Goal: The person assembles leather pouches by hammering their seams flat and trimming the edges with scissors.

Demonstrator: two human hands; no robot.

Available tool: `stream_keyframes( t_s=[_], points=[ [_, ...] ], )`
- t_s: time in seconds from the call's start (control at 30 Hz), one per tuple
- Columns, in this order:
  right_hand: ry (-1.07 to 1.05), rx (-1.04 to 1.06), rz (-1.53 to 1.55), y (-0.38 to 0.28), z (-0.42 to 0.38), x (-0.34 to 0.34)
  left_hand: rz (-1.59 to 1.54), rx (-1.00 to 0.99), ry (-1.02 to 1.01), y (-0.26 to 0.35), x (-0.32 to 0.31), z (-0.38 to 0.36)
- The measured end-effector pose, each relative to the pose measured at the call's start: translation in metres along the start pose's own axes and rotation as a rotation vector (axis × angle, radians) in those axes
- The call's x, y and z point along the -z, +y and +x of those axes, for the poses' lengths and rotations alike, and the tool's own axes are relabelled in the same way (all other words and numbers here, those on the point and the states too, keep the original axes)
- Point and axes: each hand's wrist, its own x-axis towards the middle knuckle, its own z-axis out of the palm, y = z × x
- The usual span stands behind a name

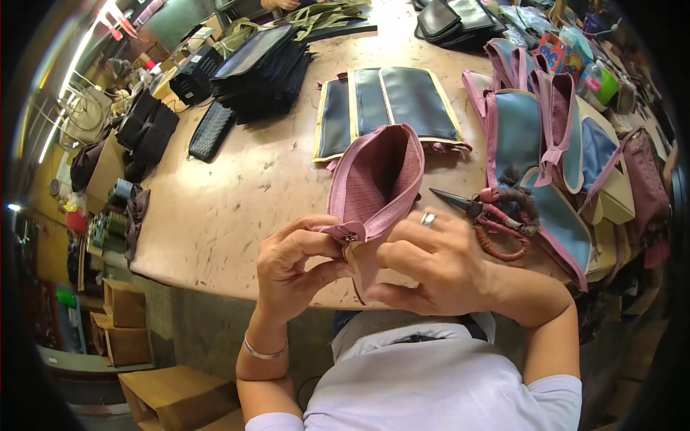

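A pink zippered pouch (377,176) is held up over the table's front edge, its mouth gaping and the ribbed lining showing. My left hand (298,262) pinches the zipper end of the pouch between thumb and fingers, where a small metal zipper pull shows. Against the pouch's right side lies my right hand (438,258), wearing a ring, its fingers curled around the edge; the fingertips are partly hidden. Just right of that hand, scissors (496,219) with wrapped handles rest on the table, blades pointing left.
Behind the pouch lie dark panels with yellow edging (402,100) on the worktable (208,230). Stacked black pieces (262,79) and a black textured case (212,131) are at left. Blue-and-pink pieces (514,136) pile up at right. Cardboard boxes (176,395) stand below left.
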Motion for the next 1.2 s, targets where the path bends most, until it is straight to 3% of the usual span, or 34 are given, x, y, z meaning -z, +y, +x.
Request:
stream_keyframes(
  t_s=[0.07, 0.4, 0.7, 0.9, 1.1, 1.2],
  points=[
    [-0.074, -0.101, -0.028, -0.003, -0.005, -0.003, -0.030, 0.016, 0.014, 0.001, -0.006, 0.001],
    [0.035, -0.240, 0.351, 0.000, -0.015, -0.010, -0.055, 0.066, 0.062, 0.001, -0.022, -0.001],
    [0.019, -0.157, 0.239, -0.005, -0.013, -0.005, 0.033, -0.051, 0.047, 0.000, -0.026, 0.002],
    [-0.071, -0.191, 0.455, 0.005, -0.012, 0.001, 0.073, -0.055, 0.017, -0.004, -0.023, 0.002],
    [-0.093, -0.200, 0.394, 0.004, -0.016, 0.004, 0.283, -0.041, 0.034, 0.010, -0.033, 0.000],
    [-0.093, -0.152, 0.383, 0.008, -0.014, 0.005, 0.241, -0.077, 0.051, 0.004, -0.033, 0.001]
  ],
)
